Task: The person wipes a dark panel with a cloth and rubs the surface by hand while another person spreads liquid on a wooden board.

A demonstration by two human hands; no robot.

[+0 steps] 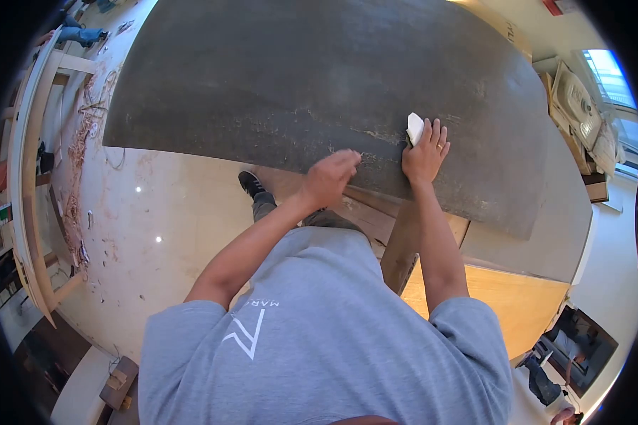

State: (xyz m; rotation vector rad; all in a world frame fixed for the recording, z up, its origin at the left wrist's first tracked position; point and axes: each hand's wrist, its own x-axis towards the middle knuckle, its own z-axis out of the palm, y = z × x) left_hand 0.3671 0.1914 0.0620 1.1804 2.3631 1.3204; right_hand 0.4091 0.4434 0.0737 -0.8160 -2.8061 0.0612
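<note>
A large dark grey sheet (283, 78) with a curved outline in this view spreads in front of me. Pale shreds and crumbs (379, 134) are scattered along its near side. My right hand (424, 157) lies palm down on the sheet, fingers stretched forward, a ring on one finger. A folded white piece (415, 128), paper or cloth, sticks out between its thumb side and the sheet. Over the near edge, my left hand (331, 177) is held with its fingers drawn together, slightly blurred. Whatever those fingers hold, if anything, is hidden.
Below the sheet are a lighter grey panel (521, 248) and a yellowish wooden board (496, 297). A wooden frame (32, 177) stands at left, beside shavings (78, 191) on the floor. Boxes and a wrapped moulded panel (578, 106) lean at right. Other people are partly visible at the margins.
</note>
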